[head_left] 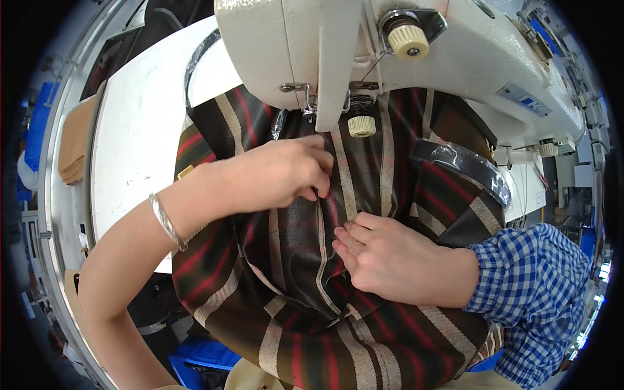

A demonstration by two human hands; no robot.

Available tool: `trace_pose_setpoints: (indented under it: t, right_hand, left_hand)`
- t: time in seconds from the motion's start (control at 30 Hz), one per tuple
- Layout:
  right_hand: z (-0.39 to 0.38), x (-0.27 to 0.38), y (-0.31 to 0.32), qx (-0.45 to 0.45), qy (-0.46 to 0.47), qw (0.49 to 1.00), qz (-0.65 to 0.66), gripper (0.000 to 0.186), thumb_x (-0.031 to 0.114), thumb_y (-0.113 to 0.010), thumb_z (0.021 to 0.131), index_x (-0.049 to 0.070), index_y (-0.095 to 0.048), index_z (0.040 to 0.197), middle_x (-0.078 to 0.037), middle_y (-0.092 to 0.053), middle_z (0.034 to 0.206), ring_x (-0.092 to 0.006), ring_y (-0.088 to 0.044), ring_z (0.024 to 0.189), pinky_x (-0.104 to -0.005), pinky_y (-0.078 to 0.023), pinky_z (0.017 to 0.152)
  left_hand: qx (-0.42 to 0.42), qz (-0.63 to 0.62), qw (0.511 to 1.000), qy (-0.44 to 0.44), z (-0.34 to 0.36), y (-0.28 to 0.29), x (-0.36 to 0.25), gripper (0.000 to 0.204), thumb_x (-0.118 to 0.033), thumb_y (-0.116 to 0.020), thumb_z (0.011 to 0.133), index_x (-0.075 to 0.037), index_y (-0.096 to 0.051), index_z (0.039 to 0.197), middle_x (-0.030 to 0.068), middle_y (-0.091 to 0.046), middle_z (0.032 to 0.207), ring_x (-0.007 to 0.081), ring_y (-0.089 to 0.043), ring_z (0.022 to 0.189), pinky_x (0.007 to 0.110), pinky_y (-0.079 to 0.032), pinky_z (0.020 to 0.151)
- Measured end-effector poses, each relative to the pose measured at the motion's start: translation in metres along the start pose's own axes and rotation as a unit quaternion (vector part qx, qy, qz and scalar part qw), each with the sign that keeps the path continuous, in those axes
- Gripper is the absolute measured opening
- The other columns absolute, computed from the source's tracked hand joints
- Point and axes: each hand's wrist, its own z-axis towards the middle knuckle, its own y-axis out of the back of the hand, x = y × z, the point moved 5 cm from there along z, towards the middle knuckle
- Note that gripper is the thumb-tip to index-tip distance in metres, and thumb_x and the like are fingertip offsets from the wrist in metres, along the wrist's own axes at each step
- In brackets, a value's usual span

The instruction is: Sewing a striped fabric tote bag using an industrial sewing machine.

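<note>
A large striped bag (pixel 273 351) in brown, red and beige lies bunched below the head of a white sewing machine (pixel 260 52). My left hand (pixel 279 172), bent over the bag near the presser area, pinches the fabric between thumb and fingers. Lower and to the right, my right hand (pixel 390 257) is closed with its fingertips on a fold of the same bag. The needle and foot are hidden behind the machine's front parts. A dark bag handle (pixel 461 162) in clear plastic wrap curves up at the right.
A cream tension knob (pixel 408 42) and a second cream knob (pixel 361 126) stick out from the machine just above the work. The white table (pixel 140 130) extends at the left, brown cardboard (pixel 77 140) beside it. A blue crate (pixel 201 354) sits below the bag.
</note>
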Motion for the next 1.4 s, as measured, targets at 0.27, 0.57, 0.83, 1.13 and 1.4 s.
trace_pose_setpoints:
  t: [0.27, 0.57, 0.83, 1.13, 1.4]
  right_hand:
    - [0.029, -0.036, 0.015, -0.126, -0.012, 0.987, 0.095, 0.009, 0.008, -0.063, 0.074, 0.003, -0.063, 0.067, -0.012, -0.063, 0.074, -0.0277, -0.065, 0.077, -0.0365, -0.053, 0.062]
    - [0.05, -0.001, -0.002, -0.052, 0.17, 0.936, -0.305, 0.017, 0.022, -0.063, 0.075, 0.012, -0.071, 0.065, -0.001, -0.063, 0.063, -0.0201, -0.058, 0.071, -0.0331, -0.046, 0.067]
    - [0.041, -0.01, 0.004, -0.122, 0.107, 0.977, -0.139, 0.02, 0.017, -0.061, 0.065, -0.003, -0.064, 0.066, -0.009, -0.06, 0.068, -0.0225, -0.062, 0.068, -0.0313, -0.051, 0.06]
    - [0.011, -0.01, -0.005, -0.036, -0.105, 0.99, 0.084, 0.085, 0.057, -0.05, 0.091, -0.022, -0.051, 0.123, -0.034, -0.052, 0.131, -0.0429, -0.047, 0.128, -0.0482, -0.038, 0.106]
    - [0.011, 0.001, -0.012, 0.035, -0.081, 0.996, -0.016, 0.071, 0.042, -0.057, 0.089, -0.017, -0.049, 0.129, -0.032, -0.048, 0.136, -0.0428, -0.046, 0.129, -0.0511, -0.044, 0.102]
  left_hand:
    - [-0.001, -0.078, 0.997, 0.011, 0.002, -0.008, 0.016, 0.013, 0.003, -0.067, 0.071, 0.003, -0.067, 0.085, 0.0113, -0.062, 0.083, 0.0303, -0.055, 0.091, 0.038, -0.047, 0.081]
    - [0.043, -0.064, 0.996, 0.045, 0.006, -0.003, 0.018, 0.019, 0.011, -0.057, 0.065, 0.004, -0.065, 0.08, 0.0126, -0.061, 0.086, 0.0307, -0.055, 0.099, 0.038, -0.047, 0.082]
    - [0.08, 0.011, 0.996, 0.043, 0.007, -0.008, 0.016, 0.009, 0.008, -0.06, 0.069, 0.002, -0.058, 0.076, 0.0094, -0.056, 0.084, 0.0295, -0.052, 0.095, 0.039, -0.044, 0.076]
    - [-0.012, 0.315, 0.93, 0.189, -0.036, -0.05, -0.044, 0.054, -0.02, -0.068, 0.082, 0.002, -0.056, 0.131, 0.012, -0.05, 0.143, 0.0275, -0.047, 0.13, 0.038, -0.039, 0.105]
    - [-0.071, 0.182, 0.961, 0.195, -0.041, -0.044, -0.038, 0.06, -0.015, -0.072, 0.078, -0.001, -0.052, 0.133, 0.0168, -0.047, 0.139, 0.0313, -0.048, 0.126, 0.039, -0.042, 0.101]
